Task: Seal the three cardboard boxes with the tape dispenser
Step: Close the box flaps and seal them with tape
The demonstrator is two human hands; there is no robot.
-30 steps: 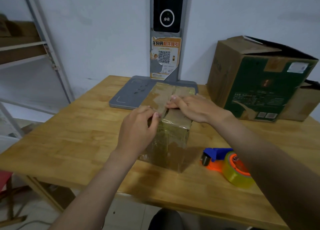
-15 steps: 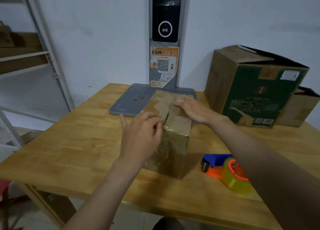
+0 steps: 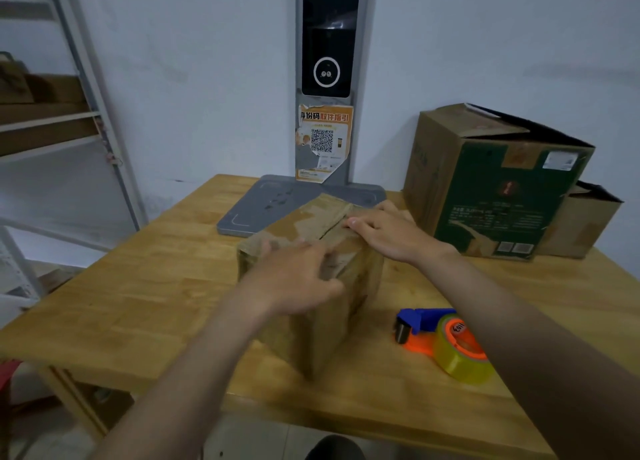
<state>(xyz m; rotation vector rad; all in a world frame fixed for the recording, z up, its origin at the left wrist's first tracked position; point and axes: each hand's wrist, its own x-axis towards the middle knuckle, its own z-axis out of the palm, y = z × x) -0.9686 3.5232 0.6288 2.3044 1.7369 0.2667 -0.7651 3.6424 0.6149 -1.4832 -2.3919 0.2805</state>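
Observation:
A small brown cardboard box point(image 3: 349, 297) stands in the middle of the wooden table point(image 3: 138, 286), its top flaps closed along a centre seam. My left hand point(image 3: 294, 279) lies on the near part of the top, fingers spread flat. My right hand point(image 3: 388, 231) presses flat on the right flap beside the seam. The tape dispenser point(image 3: 440, 338), blue and orange with a yellowish roll, lies on the table right of the box, untouched. A larger green-sided box point(image 3: 491, 189) sits at the back right with its flaps partly up, and a third brown box point(image 3: 581, 224) stands behind it.
A grey scanner base point(image 3: 263, 200) with an upright post point(image 3: 325, 79) carrying a QR poster stands against the wall behind the small box. A metal shelf rack point(image 3: 69, 113) stands left of the table. The table's near edge runs just below the box.
My left hand has dropped from the box's near corner and now lies flat on the top. My right hand slid slightly right along the flap. The camera has tilted.

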